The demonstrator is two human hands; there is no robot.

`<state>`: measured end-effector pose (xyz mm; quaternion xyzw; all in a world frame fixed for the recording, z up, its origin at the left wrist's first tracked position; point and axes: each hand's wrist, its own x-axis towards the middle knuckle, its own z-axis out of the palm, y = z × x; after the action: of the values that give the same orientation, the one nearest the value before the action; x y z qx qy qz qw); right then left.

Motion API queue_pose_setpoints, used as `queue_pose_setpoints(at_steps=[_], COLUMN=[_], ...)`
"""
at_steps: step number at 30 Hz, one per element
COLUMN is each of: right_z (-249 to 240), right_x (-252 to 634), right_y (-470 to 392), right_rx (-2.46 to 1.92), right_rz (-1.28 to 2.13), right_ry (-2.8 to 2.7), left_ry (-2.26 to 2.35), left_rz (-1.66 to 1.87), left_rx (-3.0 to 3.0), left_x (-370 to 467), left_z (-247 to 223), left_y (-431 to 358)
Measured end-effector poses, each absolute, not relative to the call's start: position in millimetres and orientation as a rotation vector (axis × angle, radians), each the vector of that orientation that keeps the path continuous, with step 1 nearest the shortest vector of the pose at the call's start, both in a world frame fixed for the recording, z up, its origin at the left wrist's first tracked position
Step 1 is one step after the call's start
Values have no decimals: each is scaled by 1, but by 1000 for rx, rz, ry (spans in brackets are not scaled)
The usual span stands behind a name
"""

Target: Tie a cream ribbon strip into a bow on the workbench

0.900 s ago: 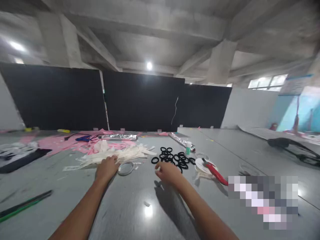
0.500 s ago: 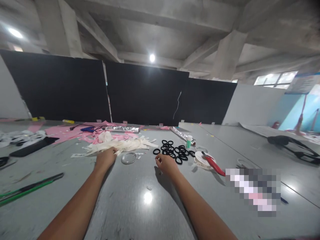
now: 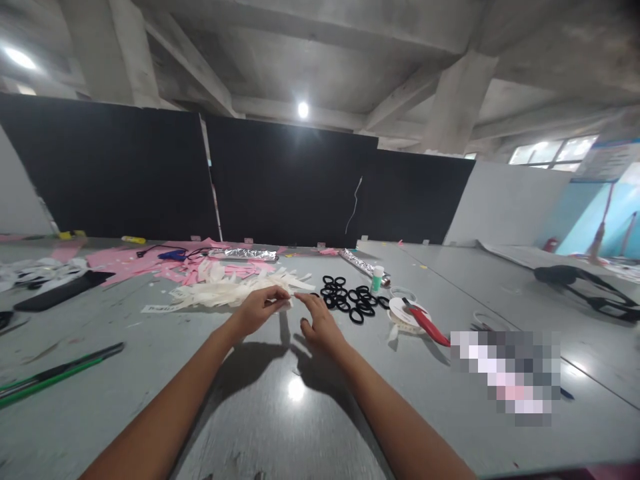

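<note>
- Left hand (image 3: 257,312): raised over the middle of the bench (image 3: 273,433), its thumb and forefinger drawn together on a small pale strip (image 3: 287,305), which shows at the fingertips.
- Right hand (image 3: 323,327): partly open, thumb apart from the forefinger, which points to the left hand's fingertips; whether it touches the strip cannot be told.
- Cream strip pile (image 3: 220,291): a loose, overlapping heap beyond and to the left of the left hand; a printed label (image 3: 163,309) lies at its near left edge.
- Black rings (image 3: 367,310): a cluster, partly overlapping, just beyond the right hand and to its right.
- Green-and-white bottle (image 3: 377,280): upright beside the far right edge of the ring cluster.
- White spool (image 3: 399,311): lying flat to the right of the rings, with a red-handled tool (image 3: 433,328) resting across its edge.
- Foil-like silver bundles: one (image 3: 247,255) behind the cream heap, the other (image 3: 356,264) slanting towards the bottle.
- Pink sheet material (image 3: 123,261): spread across the far left, with a black flat piece (image 3: 65,291) in front of it.
- Green-and-black long tool (image 3: 60,375): lying at near left.
- Black panels (image 3: 295,187): standing upright along the back of the bench.
</note>
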<state>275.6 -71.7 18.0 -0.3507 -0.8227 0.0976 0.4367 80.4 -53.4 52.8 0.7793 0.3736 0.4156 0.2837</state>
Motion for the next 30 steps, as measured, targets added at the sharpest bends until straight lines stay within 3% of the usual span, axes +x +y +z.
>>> queue_pose_setpoints(at_steps=[4,11,19,30], right_z=[14,22,35,40], right_x=[271,280,315,360], right_y=[-68,-66,-57,-42], right_rx=[-758,-964,-1104,-1557], right_rz=[395,597,185,-23], right_ry=[-2026,-1882,-1812,-1664], left_ry=[857,844,941,875], left_rz=[1036,1063,1269,1423], left_rx=[1991,1634,1462,1249], left_x=[88,76,60,42], left_z=[53,58,60,65], left_y=[-62,-58,-49,-48])
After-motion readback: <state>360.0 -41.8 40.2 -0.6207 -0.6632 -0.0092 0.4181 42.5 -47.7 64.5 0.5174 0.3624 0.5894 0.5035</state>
